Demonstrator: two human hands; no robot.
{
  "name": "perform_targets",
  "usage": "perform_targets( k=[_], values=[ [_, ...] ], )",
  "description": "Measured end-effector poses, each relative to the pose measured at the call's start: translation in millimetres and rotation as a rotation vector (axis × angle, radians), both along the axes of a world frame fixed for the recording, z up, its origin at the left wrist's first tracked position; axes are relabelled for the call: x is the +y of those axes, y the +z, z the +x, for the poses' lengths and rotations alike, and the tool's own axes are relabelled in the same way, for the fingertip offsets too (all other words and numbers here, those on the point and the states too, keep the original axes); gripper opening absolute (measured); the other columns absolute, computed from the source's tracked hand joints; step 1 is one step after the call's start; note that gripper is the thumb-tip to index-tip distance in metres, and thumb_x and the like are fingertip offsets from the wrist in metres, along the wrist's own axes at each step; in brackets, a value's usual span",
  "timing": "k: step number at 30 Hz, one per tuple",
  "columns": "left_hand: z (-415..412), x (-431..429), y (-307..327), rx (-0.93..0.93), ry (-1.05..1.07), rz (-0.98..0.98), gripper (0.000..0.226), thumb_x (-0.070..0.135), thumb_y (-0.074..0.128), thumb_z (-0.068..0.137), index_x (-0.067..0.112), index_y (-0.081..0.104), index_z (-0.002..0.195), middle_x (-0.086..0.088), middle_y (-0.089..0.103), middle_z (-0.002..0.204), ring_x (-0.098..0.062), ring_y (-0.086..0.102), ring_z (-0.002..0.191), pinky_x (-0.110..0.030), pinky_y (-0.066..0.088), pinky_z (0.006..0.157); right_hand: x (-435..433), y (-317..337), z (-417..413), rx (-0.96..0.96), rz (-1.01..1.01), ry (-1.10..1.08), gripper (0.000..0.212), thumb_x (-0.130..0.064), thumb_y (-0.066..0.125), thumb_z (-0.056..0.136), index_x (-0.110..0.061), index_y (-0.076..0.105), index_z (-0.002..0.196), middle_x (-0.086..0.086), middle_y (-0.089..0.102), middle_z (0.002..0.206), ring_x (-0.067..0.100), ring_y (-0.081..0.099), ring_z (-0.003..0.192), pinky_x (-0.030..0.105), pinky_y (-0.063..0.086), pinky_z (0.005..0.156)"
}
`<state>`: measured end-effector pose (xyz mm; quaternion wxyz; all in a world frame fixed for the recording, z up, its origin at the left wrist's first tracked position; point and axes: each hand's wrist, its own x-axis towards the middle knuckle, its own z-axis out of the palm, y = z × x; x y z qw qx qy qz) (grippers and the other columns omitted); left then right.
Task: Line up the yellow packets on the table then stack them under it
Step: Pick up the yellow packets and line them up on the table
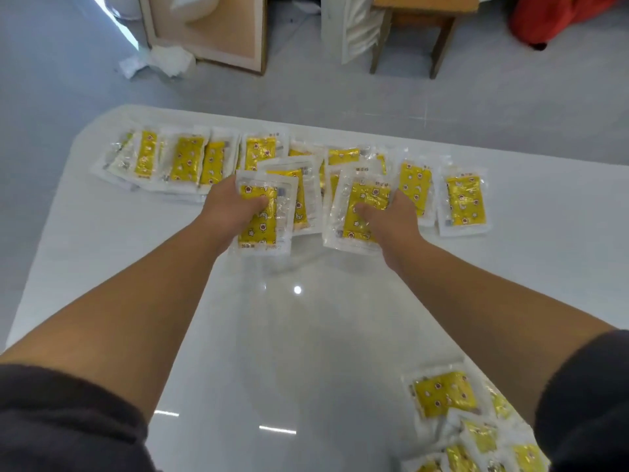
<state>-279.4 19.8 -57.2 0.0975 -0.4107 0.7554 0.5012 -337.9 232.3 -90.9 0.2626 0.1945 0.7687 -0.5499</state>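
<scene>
Head view: left hand (pixel 231 207) is clamping its grip on a yellow packet (pixel 258 229), right hand (pixel 391 219) is gripping a second packet (pixel 369 195), both at 12 o'clock over the white surface (pixel 272 335); a row of packets (pixel 187 158) is lying behind, a pile (pixel 442 393) sitting at 5 o'clock.

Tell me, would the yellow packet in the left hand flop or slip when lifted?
Probably light: the left hand holds the yellow packet with only a thumb on top. Its glossy clear wrapper looks slippery on the shiny table. Thin sealed edges likely bend.
</scene>
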Motion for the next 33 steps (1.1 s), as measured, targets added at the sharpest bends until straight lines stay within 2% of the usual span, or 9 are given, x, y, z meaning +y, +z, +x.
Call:
perform_targets(
  k=[3, 6, 8, 12, 18, 22, 25, 28, 33],
  values=[
    [-30.1, -25.2, -8.4, 0.003, -0.069, -0.068, 0.023, 0.013, 0.068, 0.086, 0.021, 0.059, 0.106, -0.001, 0.064, 0.101, -0.013, 0.061, 0.080, -0.026, 0.051, 0.064, -32.8, -6.0, -17.8, 0.024, 0.057, -0.017, 0.042, -0.018, 0.070, 0.083, -0.011, 0.053, 0.121, 0.003, 0.060, 0.117, 0.025, 0.061, 0.103, 0.040, 0.052, 0.089],
    [-59.5, -42.7, -20.1, -0.040, -0.125, -0.159, 0.032, 0.017, 0.069, 0.083, 0.013, 0.060, 0.114, -0.006, 0.064, 0.109, -0.022, 0.063, 0.093, -0.036, 0.056, 0.077, -51.9, -16.2, -35.9, 0.054, 0.127, -0.028, 0.048, -0.018, 0.065, 0.088, -0.006, 0.046, 0.131, -0.003, 0.043, 0.108, 0.016, 0.048, 0.095, 0.029, 0.043, 0.081],
    [-75.0, -48.4, -28.2, -0.082, -0.146, -0.200, 0.036, 0.016, 0.067, 0.082, 0.010, 0.058, 0.116, -0.008, 0.062, 0.113, -0.026, 0.062, 0.099, -0.040, 0.055, 0.082, -58.5, -21.5, -44.4, 0.064, 0.169, -0.041, 0.040, -0.017, 0.063, 0.087, -0.009, 0.049, 0.123, -0.002, 0.045, 0.101, 0.019, 0.053, 0.093, 0.031, 0.045, 0.077],
    [-88.6, -49.9, -42.5, -0.141, -0.173, -0.314, 0.029, 0.011, 0.059, 0.084, 0.008, 0.057, 0.113, -0.007, 0.058, 0.104, -0.024, 0.056, 0.090, -0.029, 0.043, 0.065, -61.3, -27.0, -46.3, 0.121, 0.294, 0.011, 0.018, -0.018, 0.061, 0.086, -0.015, 0.047, 0.097, -0.003, 0.052, 0.088, 0.020, 0.054, 0.083, 0.030, 0.042, 0.066],
    [-88.1, -55.4, -40.0, -0.156, -0.169, -0.407, 0.023, 0.012, 0.057, 0.086, 0.010, 0.052, 0.108, -0.003, 0.050, 0.097, -0.023, 0.050, 0.088, -0.030, 0.040, 0.068, -53.4, -20.3, -44.0, 0.218, 0.438, 0.188, 0.024, -0.024, 0.060, 0.090, -0.012, 0.050, 0.107, 0.002, 0.055, 0.098, 0.019, 0.051, 0.086, 0.031, 0.039, 0.070],
    [-89.0, -70.5, -39.6, -0.082, -0.048, -0.401, 0.038, 0.018, 0.064, 0.087, 0.010, 0.046, 0.121, -0.005, 0.051, 0.097, -0.025, 0.053, 0.084, -0.030, 0.041, 0.066, -49.1, -17.0, -47.2, 0.217, 0.436, 0.200, 0.029, -0.026, 0.063, 0.090, -0.012, 0.052, 0.113, 0.002, 0.059, 0.098, 0.020, 0.055, 0.087, 0.035, 0.048, 0.075],
    [-87.4, -76.6, -46.5, -0.056, 0.005, -0.377, 0.055, 0.017, 0.065, 0.089, 0.012, 0.036, 0.136, -0.009, 0.053, 0.115, -0.027, 0.056, 0.099, -0.034, 0.045, 0.075, -46.4, -17.0, -49.3, 0.215, 0.396, 0.203, 0.032, -0.026, 0.065, 0.089, -0.014, 0.053, 0.116, 0.000, 0.061, 0.100, 0.019, 0.057, 0.089, 0.037, 0.052, 0.081],
    [-80.5, -73.5, -55.6, -0.104, -0.137, -0.627, 0.068, 0.024, 0.067, 0.087, 0.015, 0.032, 0.144, -0.013, 0.038, 0.141, -0.033, 0.043, 0.125, -0.042, 0.041, 0.098, -41.1, -13.9, -49.4, 0.219, 0.305, 0.196, 0.032, -0.026, 0.068, 0.088, -0.018, 0.053, 0.116, -0.004, 0.061, 0.098, 0.016, 0.060, 0.087, 0.031, 0.051, 0.076],
    [-63.6, -50.5, -69.8, -0.073, -0.668, -0.792, 0.065, 0.050, 0.047, 0.093, 0.025, 0.022, 0.148, -0.013, 0.017, 0.157, -0.039, 0.018, 0.142, -0.057, 0.025, 0.110, -23.3, -10.6, -55.1, 0.259, 0.188, 0.065, 0.024, -0.024, 0.069, 0.087, -0.015, 0.057, 0.105, 0.003, 0.067, 0.094, 0.004, 0.064, 0.072, 0.029, 0.055, 0.071]
  ],
)
